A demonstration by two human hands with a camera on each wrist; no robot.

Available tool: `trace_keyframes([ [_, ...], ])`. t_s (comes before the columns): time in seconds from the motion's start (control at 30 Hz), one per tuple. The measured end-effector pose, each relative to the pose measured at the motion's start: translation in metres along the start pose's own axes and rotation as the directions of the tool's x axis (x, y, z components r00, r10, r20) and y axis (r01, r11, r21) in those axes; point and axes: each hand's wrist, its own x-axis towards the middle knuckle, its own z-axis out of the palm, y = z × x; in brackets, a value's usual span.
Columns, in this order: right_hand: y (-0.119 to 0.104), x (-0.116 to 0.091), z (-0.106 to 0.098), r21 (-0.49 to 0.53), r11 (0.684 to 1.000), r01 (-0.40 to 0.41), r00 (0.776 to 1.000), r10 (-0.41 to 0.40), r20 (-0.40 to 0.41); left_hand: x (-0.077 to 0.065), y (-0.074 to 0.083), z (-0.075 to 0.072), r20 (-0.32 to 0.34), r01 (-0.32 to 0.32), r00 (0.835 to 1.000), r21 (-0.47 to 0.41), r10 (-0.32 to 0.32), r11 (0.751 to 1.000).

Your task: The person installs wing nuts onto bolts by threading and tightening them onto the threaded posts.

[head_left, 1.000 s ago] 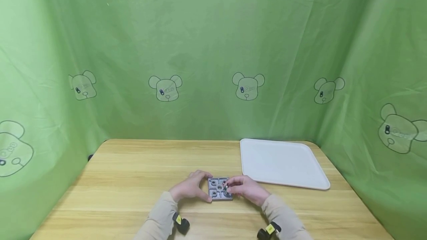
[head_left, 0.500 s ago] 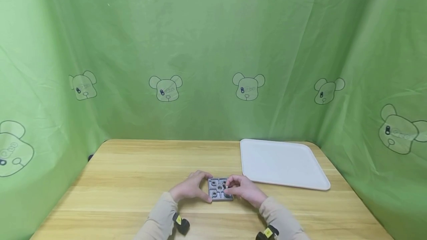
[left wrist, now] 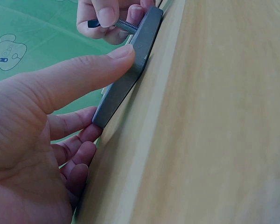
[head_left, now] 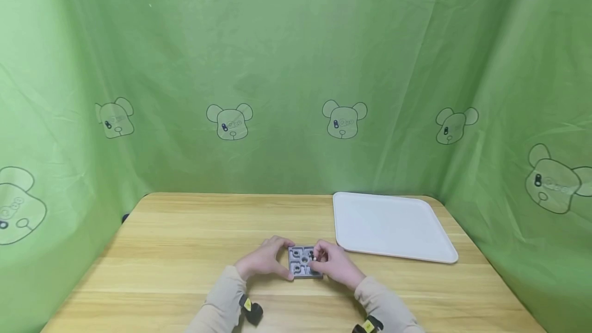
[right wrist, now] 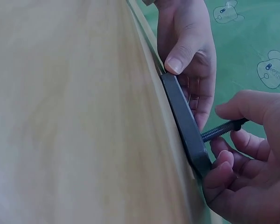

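Note:
A square grey metal plate (head_left: 297, 261) with recessed patterns and a centre hole lies flat on the wooden table. My left hand (head_left: 262, 259) grips it along the left side, thumb at the near corner and fingers at the far one. From the plate's right part rises a threaded bolt (right wrist: 218, 131) with a dark end, tilted in both wrist views. Thumb and forefinger of my right hand (head_left: 339, 264) pinch the bolt near that dark end, the other fingers curling beside the plate's edge. Its lower end is hidden at the plate.
A white rectangular tray (head_left: 393, 227) lies at the back right of the table (head_left: 208, 220), just beyond my right hand. Green curtains (head_left: 287, 55) with bear prints stand behind the table and on both sides. Each wrist wears a black strapped camera (head_left: 253, 312).
My right hand has turned about the bolt, and its wrist and forearm have shifted a little to the left. The left hand and the plate have stayed still.

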Motion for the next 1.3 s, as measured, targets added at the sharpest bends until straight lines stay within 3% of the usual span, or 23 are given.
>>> trace_keyframes([
  [0.1, 0.001, 0.001, -0.004, 0.032, 0.999, 0.003, 0.998, -0.004, 0.060, 0.000, 0.000, 0.000, 0.000, 0.001, 1.000, -0.005, -0.001, 1.000],
  [0.23, 0.008, 0.003, -0.014, 0.157, 0.987, -0.027, 0.980, -0.005, 0.199, 0.000, 0.000, -0.001, 0.003, 0.006, 1.000, -0.010, -0.006, 1.000],
  [0.37, 0.016, 0.004, -0.022, 0.294, 0.952, -0.090, 0.949, -0.007, 0.315, 0.000, 0.000, -0.001, 0.003, 0.007, 1.000, -0.011, -0.007, 1.000],
  [0.47, 0.022, 0.005, -0.025, 0.356, 0.927, -0.116, 0.936, -0.018, 0.352, 0.000, 0.000, 0.000, 0.004, 0.006, 1.000, -0.009, -0.005, 1.000],
  [0.67, 0.024, 0.005, -0.026, 0.389, 0.909, -0.147, 0.939, 0.005, 0.343, 0.000, -0.001, -0.001, 0.004, 0.005, 1.000, -0.012, -0.005, 1.000],
  [0.9, 0.021, 0.004, -0.024, 0.378, 0.910, -0.172, 0.949, 0.050, 0.311, 0.000, 0.000, -0.002, 0.005, -0.002, 1.000, -0.015, 0.002, 1.000],
  [1.3, 0.019, 0.003, -0.020, 0.367, 0.918, -0.150, 0.960, 0.046, 0.277, 0.000, -0.001, 0.000, 0.006, 0.005, 1.000, -0.004, -0.005, 1.000],
])
